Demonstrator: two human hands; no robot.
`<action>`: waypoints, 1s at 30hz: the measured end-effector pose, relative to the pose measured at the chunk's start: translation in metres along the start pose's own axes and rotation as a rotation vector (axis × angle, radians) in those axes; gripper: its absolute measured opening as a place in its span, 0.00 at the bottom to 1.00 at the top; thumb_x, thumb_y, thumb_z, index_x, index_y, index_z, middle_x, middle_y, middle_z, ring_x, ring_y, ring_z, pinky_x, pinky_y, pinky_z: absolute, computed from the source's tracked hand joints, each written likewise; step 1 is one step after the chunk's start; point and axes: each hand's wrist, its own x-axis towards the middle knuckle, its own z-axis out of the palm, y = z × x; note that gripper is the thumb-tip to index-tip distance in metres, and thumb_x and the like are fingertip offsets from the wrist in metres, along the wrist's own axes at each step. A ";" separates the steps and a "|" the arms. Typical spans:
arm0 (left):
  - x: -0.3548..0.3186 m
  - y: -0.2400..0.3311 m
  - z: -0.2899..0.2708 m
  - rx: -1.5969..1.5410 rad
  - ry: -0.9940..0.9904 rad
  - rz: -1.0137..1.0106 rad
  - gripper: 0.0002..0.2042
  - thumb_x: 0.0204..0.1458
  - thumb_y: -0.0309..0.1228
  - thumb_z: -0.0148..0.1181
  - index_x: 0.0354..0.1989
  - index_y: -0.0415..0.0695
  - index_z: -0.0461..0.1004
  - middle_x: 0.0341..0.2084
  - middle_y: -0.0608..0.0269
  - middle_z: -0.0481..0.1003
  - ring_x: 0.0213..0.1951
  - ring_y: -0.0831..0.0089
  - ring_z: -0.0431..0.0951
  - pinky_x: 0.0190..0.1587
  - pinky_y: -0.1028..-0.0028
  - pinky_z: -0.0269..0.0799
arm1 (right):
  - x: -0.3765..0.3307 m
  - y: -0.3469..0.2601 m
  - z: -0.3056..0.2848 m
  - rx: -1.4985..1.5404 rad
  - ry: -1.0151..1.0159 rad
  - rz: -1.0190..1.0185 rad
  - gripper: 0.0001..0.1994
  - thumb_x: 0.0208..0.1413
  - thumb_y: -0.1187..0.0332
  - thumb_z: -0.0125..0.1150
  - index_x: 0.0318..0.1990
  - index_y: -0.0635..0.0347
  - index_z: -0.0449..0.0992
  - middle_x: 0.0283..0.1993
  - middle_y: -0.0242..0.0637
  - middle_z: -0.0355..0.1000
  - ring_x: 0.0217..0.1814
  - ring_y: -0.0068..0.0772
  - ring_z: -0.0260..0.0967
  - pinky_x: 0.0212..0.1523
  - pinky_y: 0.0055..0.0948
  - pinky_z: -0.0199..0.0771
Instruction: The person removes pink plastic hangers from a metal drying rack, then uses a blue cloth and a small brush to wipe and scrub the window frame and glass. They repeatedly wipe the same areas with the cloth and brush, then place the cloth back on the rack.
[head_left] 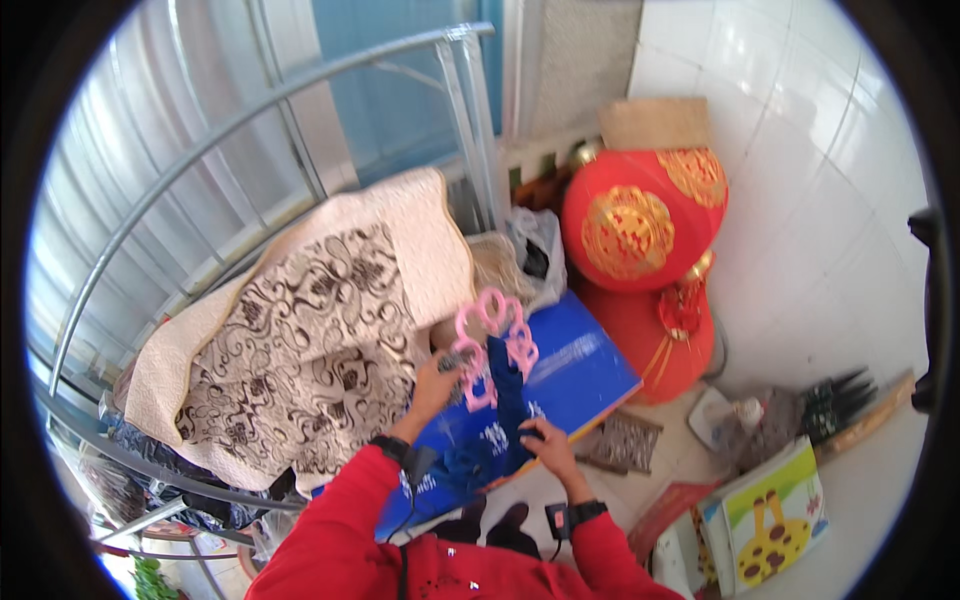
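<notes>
The biggest thing in the view was the patterned quilt (320, 340), cream with dark brown swirls, which lay draped over a curved metal rail (250, 110). I take this quilt as the landmark. To the right of the quilt stood two red lanterns (640, 220) with gold ornaments, one above the other, against a white tiled wall (830, 200). Just beside the lower right edge of the quilt lay a blue flat box (580, 365), tilted.

In front of the blue flat box, right of the quilt, was a pink plastic hanger (495, 345) with looped hooks, and from it hung a dark blue garment (500, 420). The left hand (435, 380) was closed on the left part of the pink plastic hanger, next to the quilt's edge. The right hand (545, 445) pinched the lower part of the dark blue garment, further from the quilt, with the fingers narrow on the cloth.

In my judgement, the step was the fitting of the garment with the hanger. To do it well, the left hand should keep the hanger level and firm, so that the loops do not twist. The right hand should pull the cloth gently downward and smooth, not sideways, otherwise it could slip from the clips. I could not tell how the cloth was fixed to the hanger, because the folds hid it.
</notes>
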 end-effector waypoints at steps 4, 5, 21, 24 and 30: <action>-0.023 0.009 0.000 -0.142 -0.072 -0.037 0.09 0.46 0.26 0.61 0.35 0.37 0.74 0.23 0.62 0.75 0.27 0.78 0.72 0.33 0.75 0.70 | -0.039 0.010 -0.027 0.403 0.139 0.229 0.09 0.52 0.77 0.58 0.42 0.58 0.72 0.33 0.23 0.68 0.35 0.15 0.64 0.36 0.16 0.65; -0.022 0.015 0.001 -0.201 -0.074 0.002 0.08 0.47 0.25 0.61 0.35 0.37 0.74 0.23 0.64 0.75 0.27 0.80 0.71 0.32 0.76 0.69 | -0.044 0.013 -0.032 0.444 0.186 0.236 0.09 0.52 0.77 0.58 0.42 0.58 0.72 0.33 0.23 0.67 0.35 0.15 0.63 0.36 0.16 0.65; 0.061 0.186 -0.050 -0.557 0.028 0.234 0.06 0.53 0.22 0.56 0.38 0.36 0.73 0.30 0.65 0.77 0.31 0.82 0.73 0.36 0.82 0.69 | -0.052 0.032 -0.028 0.437 0.331 0.334 0.10 0.52 0.78 0.58 0.43 0.60 0.73 0.36 0.26 0.70 0.38 0.18 0.65 0.40 0.18 0.65; 0.087 0.206 -0.060 -0.580 0.067 0.320 0.05 0.53 0.23 0.57 0.38 0.37 0.74 0.30 0.65 0.77 0.31 0.82 0.73 0.36 0.81 0.69 | -0.052 0.033 -0.028 0.445 0.329 0.353 0.09 0.52 0.78 0.58 0.42 0.60 0.73 0.35 0.26 0.70 0.38 0.18 0.66 0.41 0.19 0.65; 0.127 0.233 -0.064 -0.717 0.109 0.361 0.03 0.52 0.22 0.58 0.35 0.38 0.74 0.28 0.65 0.76 0.28 0.80 0.74 0.31 0.79 0.71 | -0.055 0.043 -0.029 0.382 0.300 0.339 0.10 0.52 0.77 0.58 0.42 0.60 0.74 0.36 0.27 0.71 0.39 0.20 0.67 0.42 0.20 0.66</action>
